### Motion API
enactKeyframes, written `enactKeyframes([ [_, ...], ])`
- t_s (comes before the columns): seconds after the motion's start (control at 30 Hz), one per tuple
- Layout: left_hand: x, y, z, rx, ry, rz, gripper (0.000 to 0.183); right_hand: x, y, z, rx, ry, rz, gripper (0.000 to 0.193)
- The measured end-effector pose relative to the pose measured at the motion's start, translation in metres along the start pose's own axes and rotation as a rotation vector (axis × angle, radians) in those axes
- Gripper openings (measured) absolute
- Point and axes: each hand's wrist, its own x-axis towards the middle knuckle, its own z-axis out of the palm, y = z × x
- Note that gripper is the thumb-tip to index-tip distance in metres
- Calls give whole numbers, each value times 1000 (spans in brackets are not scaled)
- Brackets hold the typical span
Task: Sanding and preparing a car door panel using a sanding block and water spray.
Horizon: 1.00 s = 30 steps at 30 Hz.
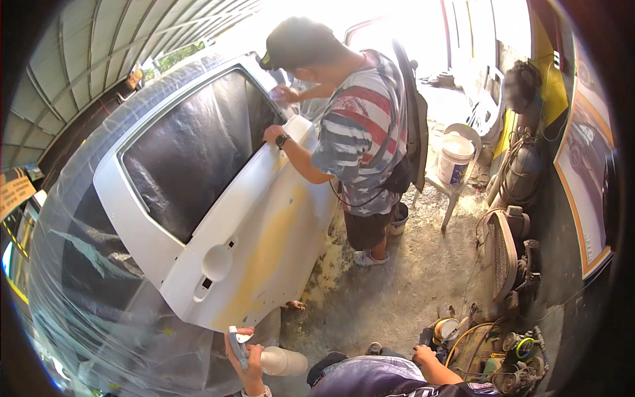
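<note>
My left hand [250, 366] is closed around a spray bottle [283, 361] with a pale body and a grey-and-white trigger head. The bottle lies tilted, just below the lower edge of a car door [291, 231]. The door is whitish with a yellow patch, and its window opening is masked with dark plastic. At my right side, my right hand [424, 357] is curled closed near some dark gear; what it holds, if anything, is hidden. A co-worker [364, 126] leans over the door, one hand on its window ledge and the other against the window frame.
Clear plastic sheeting [73, 264] covers the car body. Behind the co-worker stands a chair [450, 192] bearing a white bucket [456, 155]. Along the right wall are a gas cylinder [526, 165], a grille-like part [499, 258], and hoses and tools [522, 354] on the floor.
</note>
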Motion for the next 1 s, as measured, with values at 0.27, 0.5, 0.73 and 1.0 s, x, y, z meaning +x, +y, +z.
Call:
enactKeyframes([
  [0.27, 0, -8, 14, 33, -69, 61, 40, -9, -18, -16, 187, 43, 12, 58],
  [0.5, -3, -5, 16, -45, -79, 40, 41, 16, -62, -19, 178, 37, -107, 55],
  [0.73, -13, 3, 1, 11, -37, 5, 42, 33, -82, -16, 121, -21, -166, 57],
  [1.0, -28, -11, -18, 60, 85, -72, 46, 40, -91, -22, 76, -52, -190, 59],
])
